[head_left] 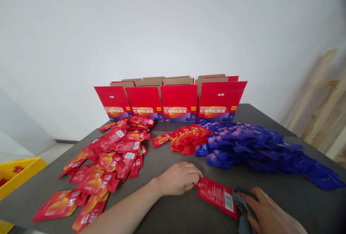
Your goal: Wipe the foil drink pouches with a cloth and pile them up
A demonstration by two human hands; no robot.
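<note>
My left hand (180,178) pinches one end of a red pouch (215,195), whose printed back with a barcode faces up. At the pouch's other end, my right hand (263,210) grips a grey cloth (243,210) that touches the pouch. To the left lies a loose heap of red pouches (93,180), some overlapping. Beyond my hands sits a smaller pile of orange-red pouches (187,138). A long heap of blue pouches (243,145) spreads across the right side.
Several red cartons (179,102) with raised flaps stand in a row at the back of the dark table (162,160), near a white wall. A yellow crate (23,172) with red items is at the left. Wooden bars (315,86) lean at the right.
</note>
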